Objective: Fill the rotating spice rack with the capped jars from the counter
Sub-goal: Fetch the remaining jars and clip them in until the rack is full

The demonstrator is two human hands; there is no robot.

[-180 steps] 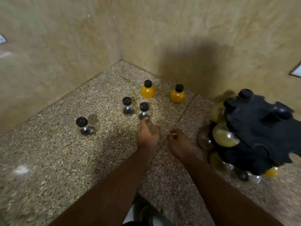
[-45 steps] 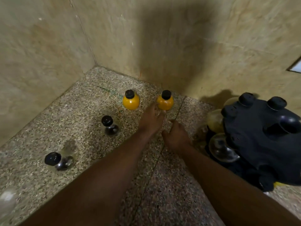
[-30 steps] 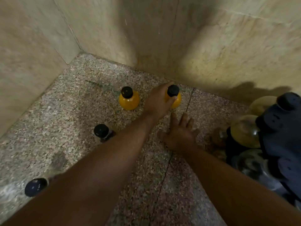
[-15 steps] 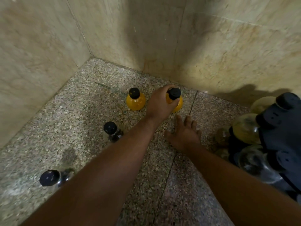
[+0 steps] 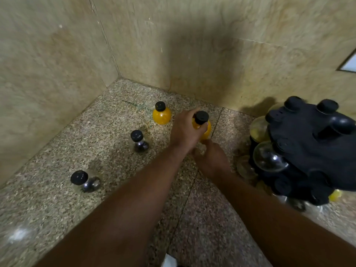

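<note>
1. Left hand closed around a yellow-filled jar with a black cap; fingers wrap the neck and upper body; jar upright; can't tell if its base still touches the tabletop.
2. Right hand just below and beside that jar, fingers curled near its base; can't tell if it grips anything or only touches.
3. Second yellow jar, black cap, upright on the tabletop left of the held one, apart from it, near the back wall.
4. Clear jar with dark contents, black cap, upright, nearer the camera and left of the left wrist.
5. Another clear black-capped jar further left and nearer still, well apart from the others; appears tilted, cap toward the camera.
6. Black spice rack at right on the tabletop, near the right hand; several round jars sit in it with bulbs facing outward, some clear, some yellowish; black caps poke up through its top; lower tier blurred.
7. Tabletop is speckled granite in a corner between two beige marble-look walls.
</note>
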